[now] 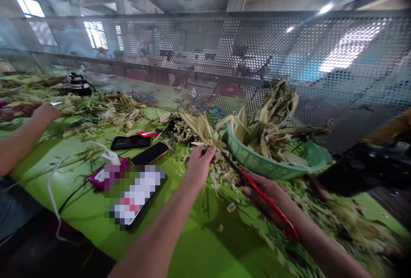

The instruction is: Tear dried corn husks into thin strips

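In the middle of the view my left hand [201,162] pinches the base of a dried corn husk [203,128], whose pale leaves fan out upward. My right hand [261,196] is closed around a pair of scissors [263,199] with red handles. Their dark blades point up and left, with the tips close to the husk base beside my left thumb. Whether the blades touch the husk, I cannot tell. Just beyond my right hand stands a green plastic basket [266,160] of dried husks [272,137].
Husk scraps [221,173] litter the green table [205,235]. To the left lie phones [149,154], a lit phone [139,196], a purple power strip [104,175] and red-handled scissors [149,134]. Another person's hand [46,113] works at far left; a dark sleeve [362,169] is at right. Behind stands a perforated metal panel [192,55].
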Demonstrator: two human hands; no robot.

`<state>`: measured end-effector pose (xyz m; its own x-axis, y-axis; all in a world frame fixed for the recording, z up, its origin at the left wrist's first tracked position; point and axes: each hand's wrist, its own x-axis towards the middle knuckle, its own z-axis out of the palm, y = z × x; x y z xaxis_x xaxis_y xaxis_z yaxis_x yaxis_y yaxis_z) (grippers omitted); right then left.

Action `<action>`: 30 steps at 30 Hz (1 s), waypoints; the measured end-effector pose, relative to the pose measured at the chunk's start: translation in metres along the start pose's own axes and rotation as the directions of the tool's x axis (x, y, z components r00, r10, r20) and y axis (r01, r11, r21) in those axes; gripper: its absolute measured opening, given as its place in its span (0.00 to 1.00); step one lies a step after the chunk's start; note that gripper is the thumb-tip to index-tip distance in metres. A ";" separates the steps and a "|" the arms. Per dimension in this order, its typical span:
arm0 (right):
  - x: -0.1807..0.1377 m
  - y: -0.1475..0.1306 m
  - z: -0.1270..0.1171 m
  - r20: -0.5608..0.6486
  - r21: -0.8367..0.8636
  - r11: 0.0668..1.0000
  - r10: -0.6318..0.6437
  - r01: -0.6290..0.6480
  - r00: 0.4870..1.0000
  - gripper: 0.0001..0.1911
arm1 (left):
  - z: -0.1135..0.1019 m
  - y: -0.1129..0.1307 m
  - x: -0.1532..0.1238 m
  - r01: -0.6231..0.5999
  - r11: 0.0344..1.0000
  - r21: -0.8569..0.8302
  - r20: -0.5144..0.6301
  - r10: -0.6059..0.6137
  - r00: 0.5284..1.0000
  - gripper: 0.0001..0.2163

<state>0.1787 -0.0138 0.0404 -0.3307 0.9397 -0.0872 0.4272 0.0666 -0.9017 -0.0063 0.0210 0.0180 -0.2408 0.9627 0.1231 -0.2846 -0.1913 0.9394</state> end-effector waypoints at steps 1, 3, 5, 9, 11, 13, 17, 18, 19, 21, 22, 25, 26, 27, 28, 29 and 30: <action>0.000 0.000 -0.001 -0.001 -0.002 1.000 -0.003 0.003 1.000 0.20 | 0.000 0.001 0.000 0.016 1.000 -0.009 0.009 -0.016 1.000 0.15; 0.000 -0.001 -0.004 -0.001 -0.006 1.000 -0.010 0.010 1.000 0.19 | 0.000 0.002 0.000 0.057 0.998 -0.030 0.017 -0.057 0.998 0.14; 0.001 -0.003 -0.009 0.011 -0.023 1.000 -0.017 0.017 1.000 0.19 | -0.001 0.003 0.001 0.095 0.993 -0.066 0.017 -0.094 0.995 0.12; 0.004 -0.005 -0.022 0.067 -0.122 0.992 -0.027 0.035 0.997 0.18 | -0.004 0.008 0.001 0.113 0.987 -0.112 0.034 -0.110 0.993 0.09; 0.006 -0.005 -0.027 0.063 -0.189 0.980 -0.057 0.068 0.996 0.18 | -0.005 0.012 0.000 0.108 0.990 -0.093 0.057 -0.103 0.993 0.11; 0.007 -0.005 -0.030 0.024 -0.245 0.961 -0.123 0.126 0.992 0.19 | -0.005 0.016 -0.001 0.113 0.990 -0.086 0.101 -0.105 0.989 0.12; 0.002 -0.007 -0.028 -0.013 -0.294 0.936 -0.207 0.194 0.978 0.24 | -0.004 0.017 -0.002 0.144 0.982 -0.118 0.192 -0.120 0.974 0.11; 0.000 -0.008 -0.028 -0.002 -0.299 0.935 -0.202 0.192 0.979 0.25 | -0.004 0.016 -0.002 0.160 0.980 -0.122 0.203 -0.133 0.970 0.11; -0.002 -0.009 -0.027 0.011 -0.301 0.935 -0.196 0.190 0.980 0.26 | -0.004 0.015 -0.002 0.181 0.976 -0.120 0.217 -0.152 0.964 0.11; -0.004 -0.010 -0.028 0.029 -0.293 0.938 -0.186 0.187 0.982 0.29 | -0.005 0.014 -0.003 0.228 0.968 -0.105 0.256 -0.195 0.947 0.12; -0.004 -0.010 -0.030 0.038 -0.283 0.942 -0.179 0.182 0.983 0.30 | -0.006 0.014 -0.003 0.251 0.963 -0.094 0.277 -0.217 0.936 0.12; -0.003 -0.008 -0.036 0.121 -0.261 0.951 -0.138 0.166 0.983 0.32 | -0.008 0.016 -0.005 0.307 0.949 -0.075 0.326 -0.268 0.907 0.11; -0.003 -0.008 -0.038 0.150 -0.255 0.953 -0.126 0.162 0.981 0.32 | -0.008 0.017 -0.006 0.323 0.944 -0.074 0.336 -0.281 0.899 0.11; -0.002 -0.008 -0.039 0.173 -0.249 0.955 -0.120 0.161 0.978 0.31 | -0.008 0.018 -0.007 0.335 0.939 -0.074 0.347 -0.291 0.892 0.10; -0.002 -0.008 -0.040 0.188 -0.239 0.958 -0.116 0.160 0.975 0.31 | -0.008 0.019 -0.007 0.344 0.936 -0.072 0.360 -0.298 0.884 0.10; -0.001 -0.008 -0.041 0.199 -0.227 0.961 -0.116 0.161 0.973 0.30 | -0.008 0.020 -0.008 0.352 0.933 -0.068 0.372 -0.304 0.877 0.10; -0.001 -0.009 -0.041 0.212 -0.211 0.964 -0.118 0.163 0.970 0.30 | -0.008 0.021 -0.008 0.358 0.932 -0.062 0.381 -0.309 0.871 0.10</action>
<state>0.2096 -0.0016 0.0657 -0.5492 0.8329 -0.0682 0.5353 0.2880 -0.7940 -0.0176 0.0078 0.0337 0.2315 0.9709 -0.0611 -0.4092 0.1542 0.8993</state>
